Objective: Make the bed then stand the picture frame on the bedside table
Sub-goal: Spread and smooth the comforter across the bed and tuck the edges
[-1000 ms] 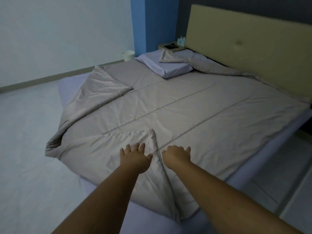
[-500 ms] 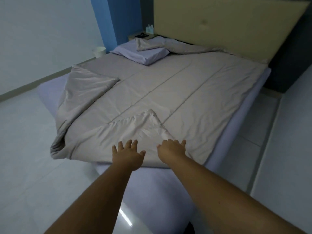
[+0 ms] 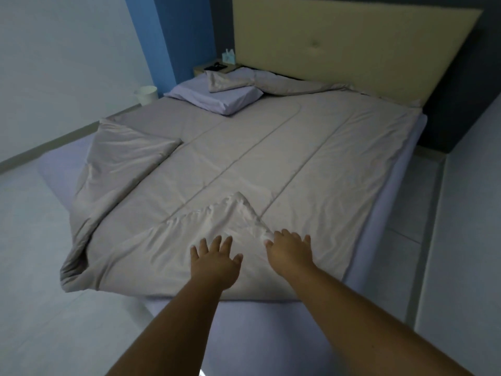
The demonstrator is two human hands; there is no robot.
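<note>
A beige duvet (image 3: 284,164) covers the bed, with its near corner folded back into a pale triangle (image 3: 225,221) and its left corner folded over (image 3: 127,150). My left hand (image 3: 215,263) hovers flat over the near fold, fingers spread and empty. At the fold's right edge is my right hand (image 3: 291,251), fingers apart and thumb touching the bunched fabric. A lilac pillow (image 3: 217,97) lies at the head with a strip of duvet across it. The bedside table (image 3: 200,69) holds a dark flat object (image 3: 214,67), possibly the picture frame.
A yellow headboard (image 3: 352,42) backs the bed. A tissue box (image 3: 228,57) stands on the bedside table and a white bin (image 3: 147,95) sits on the floor by the wall. Lilac mattress (image 3: 244,318) shows at the near corner. Pale floor lies on both sides.
My view has pulled back from the bed's foot corner, showing more mattress and floor. Both hands stayed over the folded corner, and the fold keeps its shape.
</note>
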